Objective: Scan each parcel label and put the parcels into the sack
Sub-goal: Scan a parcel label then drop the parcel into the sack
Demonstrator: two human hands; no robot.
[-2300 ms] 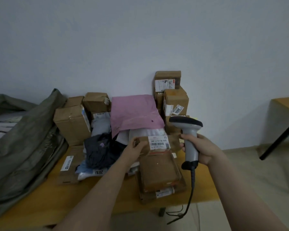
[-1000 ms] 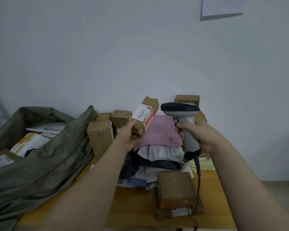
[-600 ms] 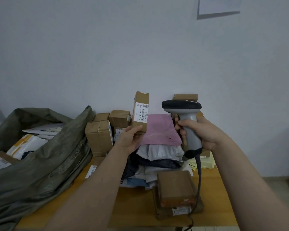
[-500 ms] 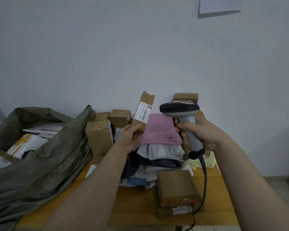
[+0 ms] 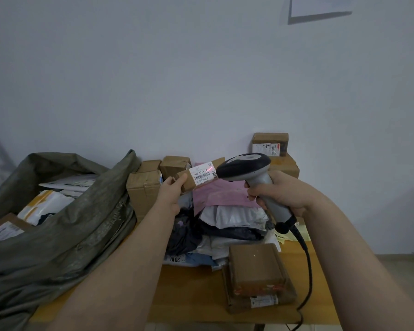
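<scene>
Head view places the small brown parcel (image 5: 188, 184) in our left hand (image 5: 170, 197), raised clear of the pile of parcels (image 5: 227, 216) on the table (image 5: 191, 290). The thumb and fingers are clamped round the parcel's lower left end. The parcel's long axis climbs from that grip up and to the right, so its white label (image 5: 202, 175) faces us and its far end points at the scanner (image 5: 244, 167). Our right hand (image 5: 282, 194) is wrapped tight round the scanner's grey handle, with the dark head just beside the right edge of the label. A faint red mark lies across the label's upper right part, which we take to be the scan beam landing on the barcode; we cannot tell whether the forefinger is pressing a trigger. The relation that governs the coming move is the sack (image 5: 69, 235): it lies to the left of and below the left hand, near it, with its mouth open toward us and other parcels visible inside. The left hand is the nearer of the two and already holds the parcel, so we judge that, once the read is confirmed, the left hand should carry the parcel leftward and down into the mouth while the right hand keeps the scanner.
</scene>
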